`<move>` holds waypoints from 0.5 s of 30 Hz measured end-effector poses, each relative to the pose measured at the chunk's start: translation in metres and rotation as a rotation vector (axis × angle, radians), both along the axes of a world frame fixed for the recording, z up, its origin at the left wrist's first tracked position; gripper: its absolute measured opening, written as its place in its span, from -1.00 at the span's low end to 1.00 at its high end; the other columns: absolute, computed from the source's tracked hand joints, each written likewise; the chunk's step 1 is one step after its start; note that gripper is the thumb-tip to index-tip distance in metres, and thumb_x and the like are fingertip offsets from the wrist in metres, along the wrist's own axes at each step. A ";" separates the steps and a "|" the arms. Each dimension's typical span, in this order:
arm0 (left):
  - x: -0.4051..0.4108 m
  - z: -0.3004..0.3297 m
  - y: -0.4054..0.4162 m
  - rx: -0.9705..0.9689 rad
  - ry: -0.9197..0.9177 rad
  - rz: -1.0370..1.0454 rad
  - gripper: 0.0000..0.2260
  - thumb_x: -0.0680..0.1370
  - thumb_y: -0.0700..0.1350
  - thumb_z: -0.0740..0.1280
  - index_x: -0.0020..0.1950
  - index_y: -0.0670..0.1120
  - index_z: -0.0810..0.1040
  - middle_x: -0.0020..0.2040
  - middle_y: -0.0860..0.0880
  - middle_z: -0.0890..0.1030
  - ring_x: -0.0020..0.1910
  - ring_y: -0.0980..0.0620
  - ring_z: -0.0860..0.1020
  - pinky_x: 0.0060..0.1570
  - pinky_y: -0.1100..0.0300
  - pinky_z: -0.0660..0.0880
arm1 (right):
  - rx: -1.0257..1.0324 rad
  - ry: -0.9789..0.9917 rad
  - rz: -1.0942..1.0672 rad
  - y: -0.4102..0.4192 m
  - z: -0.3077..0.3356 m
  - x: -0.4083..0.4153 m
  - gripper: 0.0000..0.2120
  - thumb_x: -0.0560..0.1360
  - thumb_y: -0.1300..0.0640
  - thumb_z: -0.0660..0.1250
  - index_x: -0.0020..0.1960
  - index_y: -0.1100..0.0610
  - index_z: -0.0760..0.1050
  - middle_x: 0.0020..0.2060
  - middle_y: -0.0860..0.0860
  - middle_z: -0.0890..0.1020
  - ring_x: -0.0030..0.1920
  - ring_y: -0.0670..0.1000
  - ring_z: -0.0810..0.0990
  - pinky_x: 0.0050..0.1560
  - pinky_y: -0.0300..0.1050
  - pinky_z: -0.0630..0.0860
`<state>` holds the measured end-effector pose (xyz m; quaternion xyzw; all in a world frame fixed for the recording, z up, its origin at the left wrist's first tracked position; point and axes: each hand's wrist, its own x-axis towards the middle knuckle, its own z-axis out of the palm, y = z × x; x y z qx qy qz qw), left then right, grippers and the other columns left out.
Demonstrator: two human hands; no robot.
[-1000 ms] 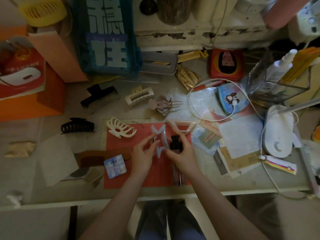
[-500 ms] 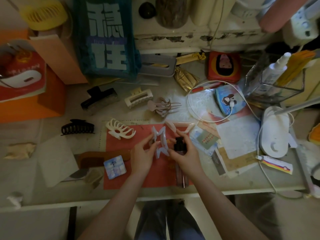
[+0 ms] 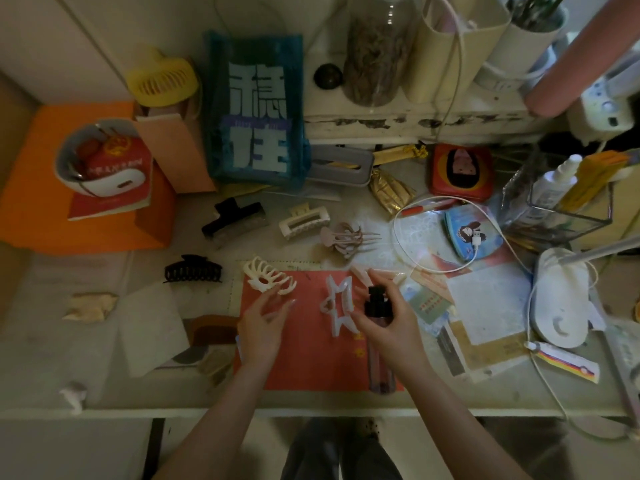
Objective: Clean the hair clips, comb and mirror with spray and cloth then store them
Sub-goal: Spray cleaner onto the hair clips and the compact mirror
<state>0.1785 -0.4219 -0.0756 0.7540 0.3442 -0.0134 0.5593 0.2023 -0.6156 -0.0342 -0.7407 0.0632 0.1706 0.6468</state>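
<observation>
A pale star-shaped hair clip (image 3: 337, 306) lies on the red sheet (image 3: 304, 362) between my hands. My right hand (image 3: 391, 327) grips a dark spray bottle (image 3: 378, 304) with a black cap, its nozzle just right of the star clip. My left hand (image 3: 265, 327) is open with fingers spread, just below a cream claw clip (image 3: 268, 280). Other clips lie further back: a black claw clip (image 3: 192, 270), a black rectangular clip (image 3: 235, 220), a cream rectangular clip (image 3: 304, 220) and a pinkish claw clip (image 3: 346, 237). A brown comb (image 3: 214, 329) and a white cloth (image 3: 149, 327) sit to the left.
A blue bag (image 3: 256, 112) and an orange box (image 3: 69, 202) stand at the back left. At the right are a white lamp base (image 3: 561, 299), its cable (image 3: 401, 237), a clear organiser (image 3: 554, 206) and papers (image 3: 485, 306). The table's front edge (image 3: 311, 412) runs below my wrists.
My left hand has let go of the star clip and moved left toward the cream claw clip. The star clip now rests on the red sheet. My right hand still holds the spray bottle.
</observation>
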 end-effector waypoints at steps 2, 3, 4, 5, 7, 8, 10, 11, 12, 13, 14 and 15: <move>0.000 -0.002 0.012 0.009 -0.011 0.057 -0.66 0.47 -0.13 0.45 0.24 -0.05 0.56 0.08 0.08 0.58 -0.02 0.16 0.57 -0.09 0.41 0.42 | -0.015 -0.014 0.020 0.005 0.001 0.000 -0.45 0.45 0.22 0.44 0.35 -0.09 0.37 0.19 -0.14 0.53 0.14 -0.25 0.55 -0.06 -0.39 0.53; 0.002 -0.003 0.018 0.014 -0.016 0.080 -0.67 0.47 -0.13 0.45 0.23 -0.07 0.56 0.06 0.06 0.59 0.02 0.11 0.58 -0.06 0.38 0.42 | -0.020 -0.015 0.026 0.007 0.001 0.000 -0.44 0.44 0.20 0.44 0.36 -0.10 0.37 0.21 -0.11 0.53 0.17 -0.19 0.55 -0.03 -0.35 0.55; 0.003 -0.006 0.022 0.019 -0.021 0.100 -0.68 0.47 -0.14 0.45 0.21 -0.08 0.56 0.05 0.05 0.60 0.04 0.07 0.58 -0.04 0.36 0.43 | -0.022 -0.014 0.029 0.009 0.001 -0.001 -0.43 0.44 0.18 0.45 0.37 -0.10 0.36 0.22 -0.09 0.53 0.19 -0.16 0.55 0.01 -0.31 0.57; 0.005 -0.008 0.027 0.021 -0.027 0.118 -0.70 0.47 -0.15 0.45 0.20 -0.08 0.56 0.04 0.03 0.61 0.05 0.05 0.59 -0.02 0.33 0.44 | -0.025 -0.016 0.031 0.010 0.001 -0.001 -0.43 0.44 0.18 0.44 0.38 -0.11 0.35 0.23 -0.09 0.53 0.21 -0.13 0.54 0.05 -0.25 0.58; 0.009 -0.012 0.033 0.027 -0.023 0.143 -0.71 0.47 -0.15 0.45 0.18 -0.11 0.58 0.02 -0.02 0.63 0.01 0.06 0.59 0.01 0.28 0.46 | -0.043 -0.032 0.042 0.013 0.001 -0.002 -0.43 0.44 0.17 0.44 0.38 -0.11 0.36 0.26 -0.09 0.51 0.25 -0.10 0.52 0.14 -0.11 0.57; 0.011 -0.013 0.035 0.040 -0.015 0.147 -0.71 0.47 -0.15 0.45 0.18 -0.13 0.58 0.01 -0.04 0.64 -0.03 0.08 0.58 0.01 0.28 0.45 | -0.057 -0.041 0.051 0.014 0.001 -0.003 -0.43 0.44 0.16 0.44 0.38 -0.12 0.35 0.29 -0.10 0.49 0.28 -0.09 0.50 0.17 -0.06 0.56; 0.015 -0.015 0.039 0.069 -0.008 0.144 -0.68 0.46 -0.15 0.46 0.20 -0.14 0.58 0.00 -0.06 0.65 -0.10 0.13 0.56 -0.05 0.32 0.43 | -0.072 -0.047 0.065 0.016 0.000 -0.004 -0.42 0.44 0.14 0.44 0.39 -0.14 0.34 0.35 -0.12 0.44 0.32 -0.09 0.45 0.19 -0.04 0.55; 0.016 -0.016 0.041 0.063 -0.015 0.145 -0.67 0.45 -0.16 0.47 0.21 -0.13 0.58 -0.02 -0.06 0.64 -0.11 0.14 0.56 -0.08 0.35 0.43 | -0.071 -0.045 0.069 0.017 0.000 -0.005 -0.41 0.44 0.14 0.44 0.39 -0.15 0.33 0.37 -0.12 0.42 0.33 -0.09 0.44 0.19 -0.08 0.55; 0.017 -0.018 0.042 0.046 -0.025 0.143 -0.65 0.44 -0.18 0.48 0.21 -0.11 0.58 -0.03 -0.04 0.64 -0.12 0.14 0.57 -0.10 0.38 0.44 | -0.069 -0.045 0.072 0.018 0.000 -0.005 -0.40 0.44 0.15 0.44 0.39 -0.16 0.33 0.38 -0.11 0.40 0.34 -0.09 0.43 0.19 -0.14 0.54; 0.017 -0.019 0.044 0.026 -0.035 0.137 -0.63 0.42 -0.20 0.50 0.21 -0.09 0.57 -0.06 -0.02 0.64 -0.13 0.16 0.58 -0.11 0.40 0.45 | -0.065 -0.042 0.074 0.020 0.000 -0.005 -0.40 0.44 0.16 0.45 0.39 -0.15 0.33 0.39 -0.11 0.40 0.34 -0.09 0.43 0.19 -0.20 0.52; 0.017 -0.021 0.045 0.009 -0.045 0.132 -0.62 0.41 -0.21 0.50 0.20 -0.07 0.57 -0.08 0.02 0.63 -0.14 0.18 0.58 -0.12 0.39 0.46 | -0.059 -0.038 0.074 0.020 0.000 -0.005 -0.39 0.43 0.17 0.45 0.39 -0.14 0.34 0.40 -0.10 0.40 0.34 -0.09 0.43 0.18 -0.24 0.52; 0.017 -0.022 0.046 0.001 -0.053 0.127 -0.62 0.39 -0.22 0.51 0.18 -0.04 0.58 -0.11 0.06 0.63 -0.14 0.21 0.58 -0.12 0.37 0.48 | -0.052 -0.033 0.072 0.021 0.000 -0.005 -0.40 0.43 0.19 0.45 0.39 -0.14 0.35 0.39 -0.09 0.40 0.33 -0.09 0.44 0.16 -0.27 0.52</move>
